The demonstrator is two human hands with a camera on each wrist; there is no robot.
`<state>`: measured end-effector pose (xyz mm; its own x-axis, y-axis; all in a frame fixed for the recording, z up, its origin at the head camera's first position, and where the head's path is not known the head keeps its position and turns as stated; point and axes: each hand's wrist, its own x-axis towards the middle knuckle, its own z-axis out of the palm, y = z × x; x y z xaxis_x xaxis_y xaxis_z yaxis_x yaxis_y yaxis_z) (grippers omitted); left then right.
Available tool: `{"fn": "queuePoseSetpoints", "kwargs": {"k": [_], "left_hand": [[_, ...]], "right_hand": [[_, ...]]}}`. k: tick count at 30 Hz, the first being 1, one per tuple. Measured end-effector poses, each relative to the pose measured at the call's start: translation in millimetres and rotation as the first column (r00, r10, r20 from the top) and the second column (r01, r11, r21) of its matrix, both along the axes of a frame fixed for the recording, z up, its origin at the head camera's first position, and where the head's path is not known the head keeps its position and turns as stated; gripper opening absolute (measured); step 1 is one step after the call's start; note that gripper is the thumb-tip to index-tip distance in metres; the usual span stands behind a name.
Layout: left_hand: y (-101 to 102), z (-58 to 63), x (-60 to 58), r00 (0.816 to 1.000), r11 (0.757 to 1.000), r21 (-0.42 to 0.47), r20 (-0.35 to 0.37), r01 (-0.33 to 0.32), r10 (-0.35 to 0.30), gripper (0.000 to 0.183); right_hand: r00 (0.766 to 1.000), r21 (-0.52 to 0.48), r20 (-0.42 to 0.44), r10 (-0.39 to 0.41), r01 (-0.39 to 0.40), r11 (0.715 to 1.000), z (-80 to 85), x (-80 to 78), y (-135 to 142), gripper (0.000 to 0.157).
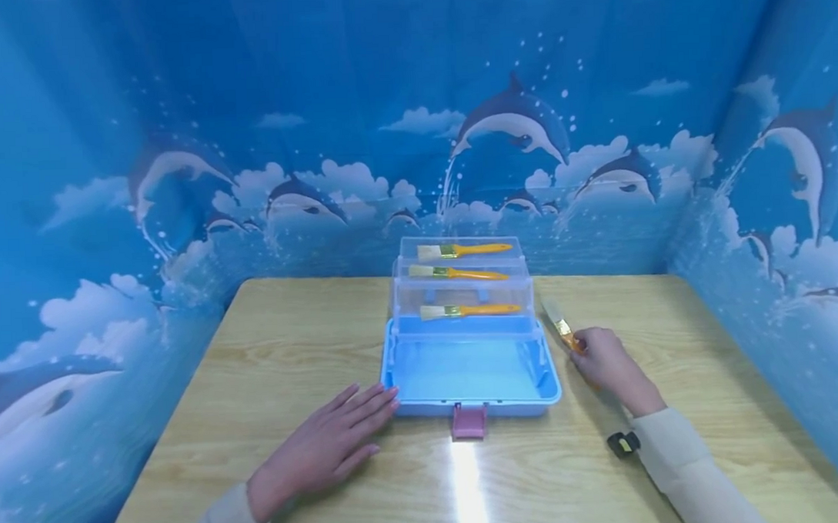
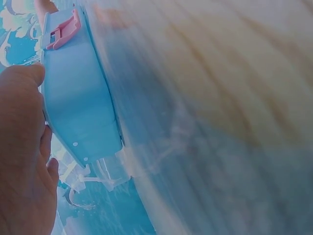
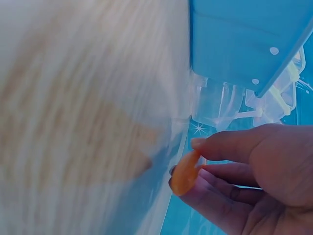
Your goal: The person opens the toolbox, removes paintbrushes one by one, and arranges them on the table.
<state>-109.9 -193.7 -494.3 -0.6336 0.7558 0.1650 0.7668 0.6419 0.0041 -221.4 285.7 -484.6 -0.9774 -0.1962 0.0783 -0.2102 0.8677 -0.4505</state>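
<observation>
On the table stands an opened blue storage box with a pink latch at its front. Clear stepped trays rise at its back, and a paintbrush with a yellow-orange handle lies on each level: a top one, a middle one and a lower one. Right of the box, my right hand pinches the orange handle of another paintbrush, bristles pointing away. My left hand, fingers straight, rests against the box's front left corner.
The wood-grain table has a bright light reflection in front of the box. A blue dolphin-print curtain hangs behind the table and along both sides.
</observation>
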Motion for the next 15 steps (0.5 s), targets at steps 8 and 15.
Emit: {"fn": "queuePoseSetpoints", "kwargs": {"k": [8,15], "left_hand": [[0.8,3.2,-0.6,0.999,1.000,-0.017,0.030,-0.010,0.010,0.066],[2.2,3.9,-1.1,0.999,1.000,-0.009,0.032,0.003,-0.003,0.066]], "right_hand": [[0.998,0.026,0.048,-0.033,0.032,0.999,-1.1,-3.0,-0.7,0.013],[0.993,0.028,0.099,-0.060,0.057,0.998,2.7,-4.1,-2.6,0.013]]}}
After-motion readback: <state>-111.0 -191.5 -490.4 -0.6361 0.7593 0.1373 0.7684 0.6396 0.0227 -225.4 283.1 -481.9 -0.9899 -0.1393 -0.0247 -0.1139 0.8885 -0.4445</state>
